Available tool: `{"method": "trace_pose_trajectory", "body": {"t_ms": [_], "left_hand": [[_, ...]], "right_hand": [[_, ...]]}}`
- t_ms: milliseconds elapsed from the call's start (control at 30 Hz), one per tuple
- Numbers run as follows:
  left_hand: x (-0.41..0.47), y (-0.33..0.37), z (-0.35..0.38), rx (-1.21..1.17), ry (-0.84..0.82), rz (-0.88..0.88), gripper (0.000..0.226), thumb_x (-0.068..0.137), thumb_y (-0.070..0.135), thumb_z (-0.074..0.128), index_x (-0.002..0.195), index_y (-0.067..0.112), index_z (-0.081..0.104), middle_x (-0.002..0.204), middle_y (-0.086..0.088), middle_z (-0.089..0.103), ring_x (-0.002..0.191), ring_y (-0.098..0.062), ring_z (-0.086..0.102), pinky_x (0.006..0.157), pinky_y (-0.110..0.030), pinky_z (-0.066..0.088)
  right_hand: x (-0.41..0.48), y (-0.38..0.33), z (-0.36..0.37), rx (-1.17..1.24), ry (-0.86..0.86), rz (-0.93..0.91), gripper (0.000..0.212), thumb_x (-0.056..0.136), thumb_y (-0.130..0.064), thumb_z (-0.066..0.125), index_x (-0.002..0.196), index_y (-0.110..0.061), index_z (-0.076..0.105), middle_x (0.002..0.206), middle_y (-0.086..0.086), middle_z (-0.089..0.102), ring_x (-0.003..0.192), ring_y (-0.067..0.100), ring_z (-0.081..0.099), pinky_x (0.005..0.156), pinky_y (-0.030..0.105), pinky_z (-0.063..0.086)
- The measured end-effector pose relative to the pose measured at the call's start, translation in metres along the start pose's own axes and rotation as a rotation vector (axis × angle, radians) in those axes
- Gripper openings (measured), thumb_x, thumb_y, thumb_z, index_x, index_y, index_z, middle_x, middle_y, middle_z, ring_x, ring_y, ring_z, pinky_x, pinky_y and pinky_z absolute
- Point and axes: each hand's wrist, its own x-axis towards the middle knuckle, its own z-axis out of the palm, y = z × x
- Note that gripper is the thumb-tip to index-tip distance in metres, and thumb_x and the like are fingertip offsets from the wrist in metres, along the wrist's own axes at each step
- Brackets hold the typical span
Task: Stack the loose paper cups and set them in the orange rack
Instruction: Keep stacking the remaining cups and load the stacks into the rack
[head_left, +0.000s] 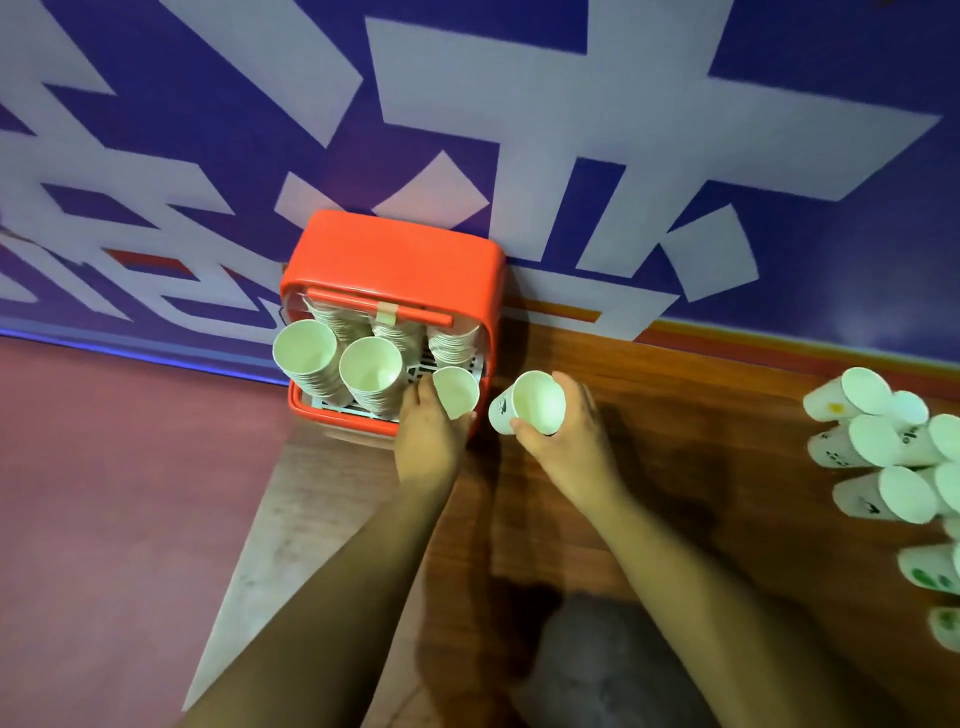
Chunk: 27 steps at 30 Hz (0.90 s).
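Head view. Orange rack (395, 249) stands on the bench (701, 405), back against the blue wall (857, 41). Inside it are stacked cups: left stack (305, 358) and middle stack (371, 371) in front, more behind. Left hand (426, 436) is curled round the first cup (456, 392), at the rack's front right corner. Right hand (571, 431) grips the second cup (530, 402), tilted, just right of the rack. Loose cups (878, 441) lie on their sides at the bench's far right, well apart from both hands.
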Motion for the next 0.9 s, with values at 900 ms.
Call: {"method": "trace_pose_trajectory", "body": {"t_ms": [900], "left_hand": [[-0.028, -0.014, -0.051, -0.372, 0.000, 0.044, 0.035, 0.104, 0.038, 0.047, 0.133, 0.024, 0.059, 0.126, 0.014, 0.064, 0.118, 0.006, 0.055, 0.094, -0.014, 0.044]], "right_hand": [[0.016, -0.027, 0.038, 0.047, -0.149, -0.240, 0.079, 0.072, -0.030, 0.084, 0.140, -0.019, 0.045, 0.136, -0.002, 0.049, 0.126, 0.014, 0.045, 0.098, 0.024, 0.040]]}}
